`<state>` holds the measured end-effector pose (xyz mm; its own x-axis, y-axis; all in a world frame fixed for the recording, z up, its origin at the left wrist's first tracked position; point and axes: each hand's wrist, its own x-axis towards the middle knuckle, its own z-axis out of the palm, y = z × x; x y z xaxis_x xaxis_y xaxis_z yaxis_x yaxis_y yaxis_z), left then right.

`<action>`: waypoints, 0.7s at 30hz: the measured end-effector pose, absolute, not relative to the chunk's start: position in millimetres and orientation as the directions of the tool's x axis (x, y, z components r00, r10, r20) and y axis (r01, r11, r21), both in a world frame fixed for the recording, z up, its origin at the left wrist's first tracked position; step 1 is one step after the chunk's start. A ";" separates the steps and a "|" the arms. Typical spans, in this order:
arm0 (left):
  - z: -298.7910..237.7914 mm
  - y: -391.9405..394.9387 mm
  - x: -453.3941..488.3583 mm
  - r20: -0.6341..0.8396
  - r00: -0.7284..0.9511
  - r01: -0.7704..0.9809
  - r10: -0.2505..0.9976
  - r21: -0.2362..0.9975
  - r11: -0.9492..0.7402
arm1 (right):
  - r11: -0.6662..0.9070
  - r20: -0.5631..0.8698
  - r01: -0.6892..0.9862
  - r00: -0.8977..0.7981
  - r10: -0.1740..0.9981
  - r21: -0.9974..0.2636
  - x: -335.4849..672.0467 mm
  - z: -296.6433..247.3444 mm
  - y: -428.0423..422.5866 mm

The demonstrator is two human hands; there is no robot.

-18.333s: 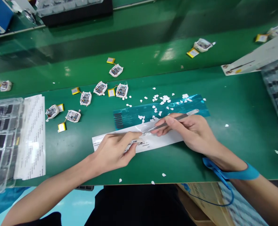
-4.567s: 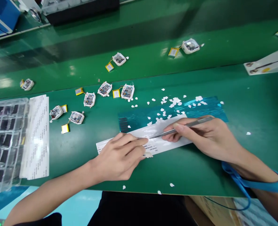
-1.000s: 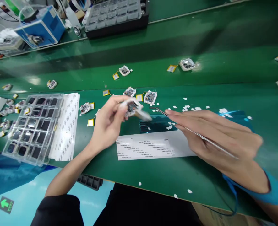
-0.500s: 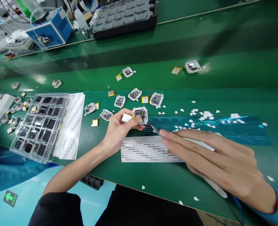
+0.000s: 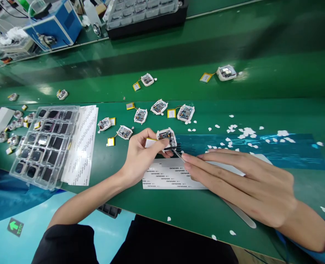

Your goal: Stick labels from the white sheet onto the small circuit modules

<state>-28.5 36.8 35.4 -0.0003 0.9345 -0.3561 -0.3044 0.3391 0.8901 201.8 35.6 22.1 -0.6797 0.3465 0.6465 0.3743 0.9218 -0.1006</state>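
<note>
Between the thumb and fingers of my left hand (image 5: 140,156) is a white smartwatch case (image 5: 167,136) with its circuit board exposed. A small battery (image 5: 150,142) sticks out at its left side, by my thumb. My right hand (image 5: 250,183) is closed on metal tweezers (image 5: 177,154), whose tips reach the lower edge of the case, where a small dark piece shows. Beneath my hands lies a white printed backing sheet (image 5: 168,179). Several similar open watch cases (image 5: 186,113) with wired batteries (image 5: 171,113) lie beyond my left hand.
A blue film strip (image 5: 297,150) with scattered white tabs (image 5: 247,131) lies on the green bench to the right. At left stand a clear tray (image 5: 48,146) of dark screens, a printed sheet (image 5: 81,165) and more watch cases. A blue box (image 5: 57,25) and black tray (image 5: 148,29) are behind.
The tweezers' tips have moved left to the case's lower edge. My left hand still holds the case, now slightly tilted. The whole view has shifted a little.
</note>
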 end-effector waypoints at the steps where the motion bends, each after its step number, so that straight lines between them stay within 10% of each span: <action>1: 35.1 36.6 -28.4 -0.352 0.000 -0.299 0.936 0.893 0.335 | 0.923 0.644 0.364 -0.679 0.352 -0.121 202.3 20.1 35.4; 21: 26.8 30.3 -25.2 -0.217 -0.029 -0.233 0.976 0.951 0.204 | 0.882 0.605 0.363 -0.642 0.471 -0.302 198.2 30.3 31.8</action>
